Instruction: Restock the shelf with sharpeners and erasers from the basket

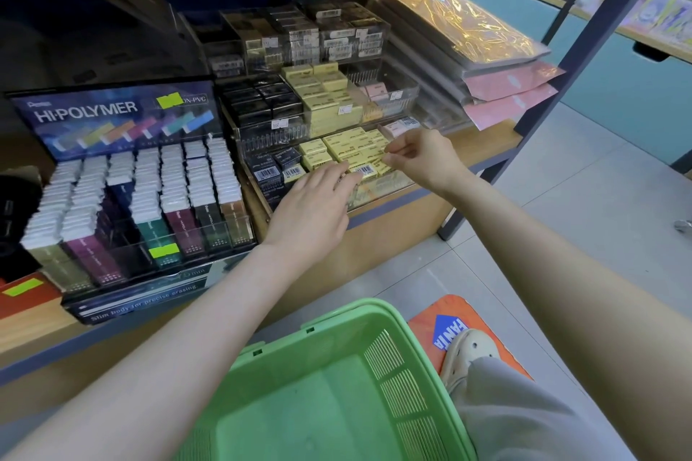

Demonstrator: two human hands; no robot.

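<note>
Erasers in yellow wrappers sit in the clear tray on the shelf; left hand rests flat-fingered on them, right hand pinches one's end. Light, stiff, slick blocks, likely best gripped across the short sides.

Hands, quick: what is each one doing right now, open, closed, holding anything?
Left hand: open, straight fingers on the yellow erasers.
Right hand: fingers curled at the erasers; grip cannot be told.
</note>
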